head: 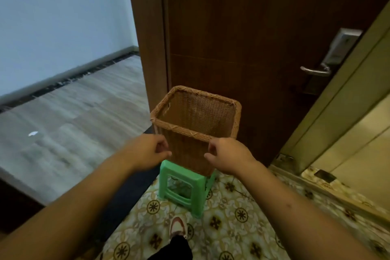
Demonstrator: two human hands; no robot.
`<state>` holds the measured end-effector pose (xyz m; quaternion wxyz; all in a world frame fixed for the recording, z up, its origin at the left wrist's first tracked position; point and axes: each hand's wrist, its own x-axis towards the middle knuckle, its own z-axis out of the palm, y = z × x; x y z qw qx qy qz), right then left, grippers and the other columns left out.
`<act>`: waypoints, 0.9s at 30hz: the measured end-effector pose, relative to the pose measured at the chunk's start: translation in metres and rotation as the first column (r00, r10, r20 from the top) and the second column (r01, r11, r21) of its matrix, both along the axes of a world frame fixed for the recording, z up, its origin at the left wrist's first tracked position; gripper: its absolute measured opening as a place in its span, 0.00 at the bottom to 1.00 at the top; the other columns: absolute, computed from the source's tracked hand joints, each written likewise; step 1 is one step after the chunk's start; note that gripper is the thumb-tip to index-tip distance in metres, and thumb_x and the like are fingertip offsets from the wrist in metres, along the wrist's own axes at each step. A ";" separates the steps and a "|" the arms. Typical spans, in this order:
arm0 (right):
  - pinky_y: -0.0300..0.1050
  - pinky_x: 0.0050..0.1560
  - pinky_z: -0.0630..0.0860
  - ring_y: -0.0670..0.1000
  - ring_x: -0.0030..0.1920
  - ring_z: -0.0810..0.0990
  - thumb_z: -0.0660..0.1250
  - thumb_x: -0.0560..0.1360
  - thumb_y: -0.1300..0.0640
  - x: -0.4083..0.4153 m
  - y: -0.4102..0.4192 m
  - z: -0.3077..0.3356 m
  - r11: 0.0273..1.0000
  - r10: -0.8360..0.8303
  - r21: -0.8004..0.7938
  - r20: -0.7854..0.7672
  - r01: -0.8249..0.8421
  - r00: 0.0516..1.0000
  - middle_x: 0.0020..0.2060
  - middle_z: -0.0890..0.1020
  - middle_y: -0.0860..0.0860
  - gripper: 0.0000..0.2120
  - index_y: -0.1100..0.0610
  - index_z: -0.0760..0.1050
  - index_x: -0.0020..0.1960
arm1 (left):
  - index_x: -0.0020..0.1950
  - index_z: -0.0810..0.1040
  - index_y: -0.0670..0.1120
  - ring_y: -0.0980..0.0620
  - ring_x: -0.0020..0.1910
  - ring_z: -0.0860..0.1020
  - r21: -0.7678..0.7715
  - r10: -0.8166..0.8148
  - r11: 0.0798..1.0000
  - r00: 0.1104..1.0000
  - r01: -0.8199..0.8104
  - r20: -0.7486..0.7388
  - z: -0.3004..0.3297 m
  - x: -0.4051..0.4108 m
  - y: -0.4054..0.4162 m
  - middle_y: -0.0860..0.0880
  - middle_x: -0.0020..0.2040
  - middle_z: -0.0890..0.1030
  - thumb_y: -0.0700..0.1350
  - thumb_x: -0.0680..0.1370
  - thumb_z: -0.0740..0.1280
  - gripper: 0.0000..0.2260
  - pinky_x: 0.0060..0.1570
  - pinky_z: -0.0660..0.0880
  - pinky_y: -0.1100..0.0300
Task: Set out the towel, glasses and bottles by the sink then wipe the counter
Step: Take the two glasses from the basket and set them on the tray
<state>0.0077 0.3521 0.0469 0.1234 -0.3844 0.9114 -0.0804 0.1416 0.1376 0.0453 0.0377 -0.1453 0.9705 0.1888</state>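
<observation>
A tall brown wicker basket (196, 116) stands on a small green plastic stool (183, 188) in front of a dark wooden door. What shows of its inside holds nothing. My left hand (147, 152) is at the basket's front left corner, fingers curled and thumb pointing inward. My right hand (228, 157) is at the front right corner just under the rim, fingers curled too. Whether either hand grips the wicker is unclear. No towel, glasses, bottles or sink are in view.
The dark door (242, 27) has a metal lever handle (315, 70) at the right. A pale door frame (337, 99) rises on the right. Grey plank flooring (73, 116) lies to the left, patterned tile (232, 228) underfoot. My shoe (178, 227) is near the stool.
</observation>
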 end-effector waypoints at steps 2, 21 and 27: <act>0.49 0.42 0.79 0.50 0.44 0.79 0.65 0.76 0.43 -0.017 0.002 -0.002 0.999 -0.038 -0.002 -0.003 0.038 0.999 0.44 0.80 0.47 0.10 0.48 0.77 0.50 | 0.46 0.78 0.56 0.56 0.42 0.78 0.012 -0.027 1.000 1.000 0.027 -0.007 -0.004 -0.025 -0.007 0.56 0.42 0.80 0.58 0.74 0.70 0.07 0.43 0.76 0.57; 0.45 0.39 0.75 0.50 0.44 0.79 0.66 0.77 0.45 -0.273 -0.120 -0.102 0.963 -0.152 0.254 0.209 0.097 0.966 0.41 0.80 0.46 0.08 0.49 0.77 0.49 | 0.49 0.80 0.52 0.53 0.45 0.76 0.161 -0.241 0.967 0.907 0.195 0.344 -0.145 -0.334 -0.127 0.54 0.44 0.79 0.56 0.77 0.64 0.10 0.46 0.72 0.56; 0.47 0.44 0.77 0.51 0.49 0.80 0.68 0.77 0.48 -0.312 -0.143 -0.156 0.930 -0.131 0.368 0.322 0.003 0.938 0.48 0.81 0.48 0.08 0.49 0.79 0.54 | 0.59 0.79 0.46 0.50 0.52 0.76 0.196 -0.293 0.955 0.823 0.224 0.487 -0.179 -0.368 -0.115 0.48 0.55 0.79 0.50 0.79 0.65 0.12 0.49 0.68 0.57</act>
